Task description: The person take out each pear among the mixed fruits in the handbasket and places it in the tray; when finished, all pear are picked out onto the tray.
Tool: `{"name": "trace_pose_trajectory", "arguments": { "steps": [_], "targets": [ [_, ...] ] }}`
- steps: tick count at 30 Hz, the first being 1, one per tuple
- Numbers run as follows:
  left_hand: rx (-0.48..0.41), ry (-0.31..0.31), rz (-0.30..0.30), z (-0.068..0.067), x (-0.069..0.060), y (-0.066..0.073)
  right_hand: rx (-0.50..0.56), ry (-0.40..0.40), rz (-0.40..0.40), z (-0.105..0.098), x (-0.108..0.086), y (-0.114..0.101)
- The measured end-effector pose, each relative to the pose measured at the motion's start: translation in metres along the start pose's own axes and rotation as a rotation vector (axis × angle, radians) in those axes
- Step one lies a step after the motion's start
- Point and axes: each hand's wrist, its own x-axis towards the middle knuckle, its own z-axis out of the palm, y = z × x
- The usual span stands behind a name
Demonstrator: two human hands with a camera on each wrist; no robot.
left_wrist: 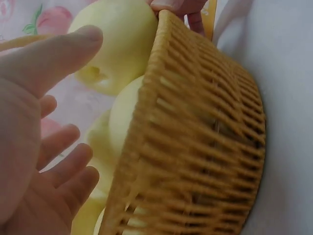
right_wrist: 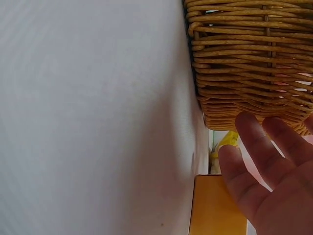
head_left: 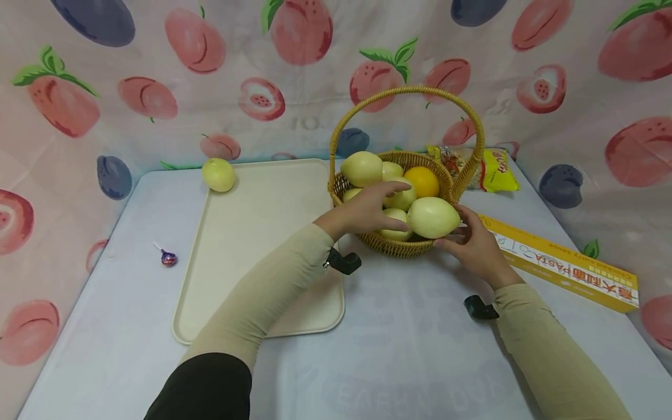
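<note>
A wicker basket (head_left: 399,248) with a tall handle holds several pale yellow-green fruits (head_left: 362,169) and an orange (head_left: 422,182). Over its left side my left hand (head_left: 367,209) is spread above the fruits, thumb and fingers apart; in the left wrist view that hand (left_wrist: 44,132) has nothing in its grasp. One large fruit (head_left: 433,217) lies at the basket's front right rim. My right hand (head_left: 475,245) is at that rim, fingertips by the fruit and the wicker. The right wrist view shows this hand (right_wrist: 274,181) with extended fingers beside the basket wall (right_wrist: 254,63).
A cream tray (head_left: 262,233) lies left of the basket, with a yellow-green fruit (head_left: 219,175) at its back left corner. Further left is a wrapped lollipop (head_left: 168,258). A yellow pasta box (head_left: 567,262) lies to the right, and a yellow snack bag (head_left: 496,170) behind the basket.
</note>
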Motion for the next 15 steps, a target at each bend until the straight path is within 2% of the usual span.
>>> {"name": "trace_pose_trajectory", "arguments": {
  "steps": [8, 15],
  "targets": [
    [-0.018, -0.038, 0.054, 0.013, 0.01, 0.007, -0.003, 0.011, -0.02, 0.001, -0.001, 0.002],
    [-0.01, -0.062, 0.046, 0.018, 0.017, 0.01, -0.007, 0.016, -0.03, 0.0, 0.0, 0.003]
  ]
}}
